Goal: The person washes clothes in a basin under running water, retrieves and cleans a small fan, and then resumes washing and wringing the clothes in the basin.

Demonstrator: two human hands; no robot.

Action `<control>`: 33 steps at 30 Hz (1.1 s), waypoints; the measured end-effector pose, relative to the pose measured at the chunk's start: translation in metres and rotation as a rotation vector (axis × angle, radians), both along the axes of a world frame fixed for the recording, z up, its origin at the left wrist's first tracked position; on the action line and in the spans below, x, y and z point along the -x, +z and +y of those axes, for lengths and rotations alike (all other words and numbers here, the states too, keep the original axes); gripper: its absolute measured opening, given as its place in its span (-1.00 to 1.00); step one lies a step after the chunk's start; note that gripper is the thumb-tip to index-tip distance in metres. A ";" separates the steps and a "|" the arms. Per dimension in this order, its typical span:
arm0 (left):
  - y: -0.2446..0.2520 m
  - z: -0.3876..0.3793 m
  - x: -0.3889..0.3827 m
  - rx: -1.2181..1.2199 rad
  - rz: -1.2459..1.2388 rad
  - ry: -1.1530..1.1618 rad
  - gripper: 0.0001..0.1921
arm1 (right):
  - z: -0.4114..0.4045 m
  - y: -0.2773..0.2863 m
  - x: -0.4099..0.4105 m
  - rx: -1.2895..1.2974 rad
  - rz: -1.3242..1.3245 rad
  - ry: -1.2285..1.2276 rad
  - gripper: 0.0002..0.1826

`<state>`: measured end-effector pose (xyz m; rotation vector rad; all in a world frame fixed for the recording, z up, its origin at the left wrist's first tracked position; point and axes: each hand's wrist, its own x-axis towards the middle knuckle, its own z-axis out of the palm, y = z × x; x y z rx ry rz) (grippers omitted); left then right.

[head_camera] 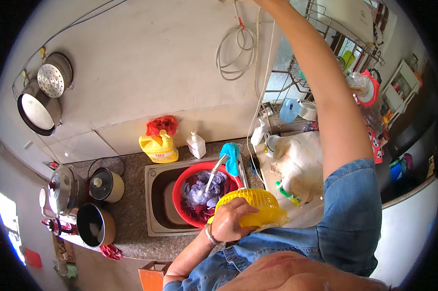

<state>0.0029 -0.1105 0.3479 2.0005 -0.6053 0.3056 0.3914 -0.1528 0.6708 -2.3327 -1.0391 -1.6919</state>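
My left hand (233,219) grips a yellow plastic colander (249,207), tilted on its side against my front at the near right of the sink. My other arm reaches up past the top edge, so my right hand is almost wholly out of view; only its wrist area shows. A red plastic basin (176,196) sits in the right part of the steel sink (152,218). Purple-grey cloth (204,187) and dark red cloth lie in it, with foamy water about them. The faucet (216,170) runs into the basin, and a turquoise cloth (230,154) hangs over it.
Behind the sink stand a yellow jug (160,151) and a white pump bottle (196,145). Several pots, one a lidded cream pot (108,185), stand on the left counter. At right lie a crumpled cloth-like cover (299,160) and a white spray bottle (258,134). A coiled cable (237,54) hangs on the wall.
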 end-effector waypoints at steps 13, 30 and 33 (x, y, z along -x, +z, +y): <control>0.046 -0.014 0.010 -0.149 -0.191 -0.128 -0.54 | -0.131 -0.305 0.195 0.273 1.735 0.953 -0.74; 0.069 -0.123 -0.022 -0.077 -0.231 -0.723 -0.55 | -0.303 -0.341 0.308 -0.807 2.138 0.784 -0.84; 0.078 -0.142 -0.036 -0.140 -0.246 -0.760 -0.58 | -0.316 -0.336 0.308 -0.925 2.077 0.588 -0.84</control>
